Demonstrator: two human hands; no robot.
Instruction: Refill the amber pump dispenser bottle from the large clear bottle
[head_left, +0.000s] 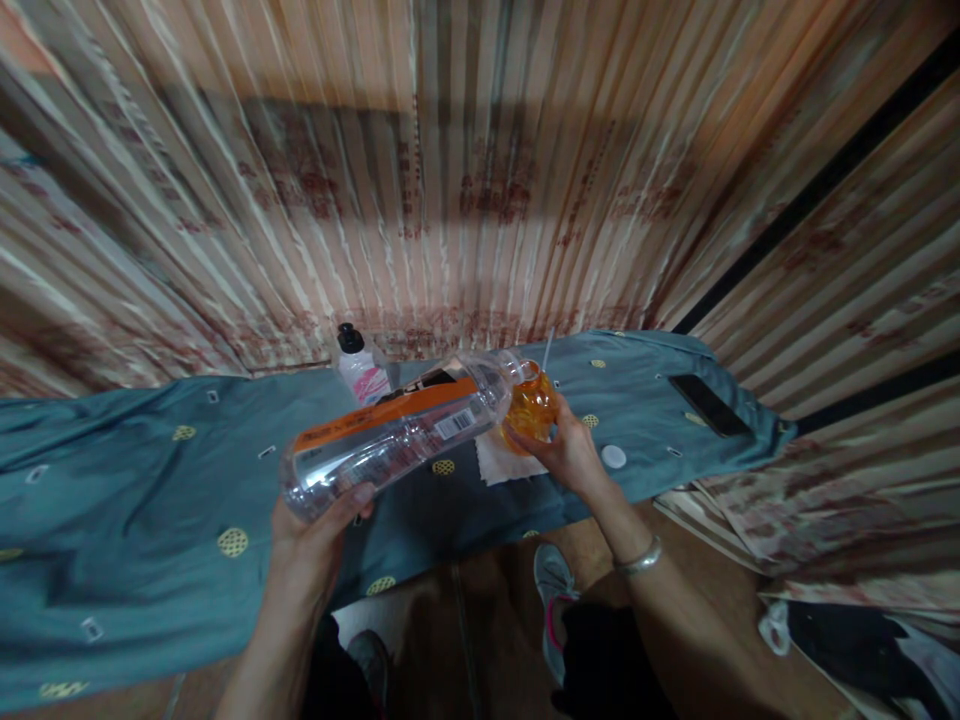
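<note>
A large clear plastic bottle (405,432) with an orange and white label lies tilted in my left hand (319,535), its neck pointing right. The fingers wrap round its base end. My right hand (562,445) is closed round a small amber see-through cup (531,408). The bottle's mouth meets the cup's rim, and a thin pale stick (550,345) stands up at the cup's far side. Beneath the cup is a white cloth or tissue (506,462). A round white cap (613,457) lies to the right of my right hand.
A white and pink bottle with a black cap (362,368) stands behind the large bottle. A dark phone (709,404) lies on the right of the teal cloth-covered table (187,490). Striped curtains (450,200) hang behind; a dark bag (855,650) is at lower right.
</note>
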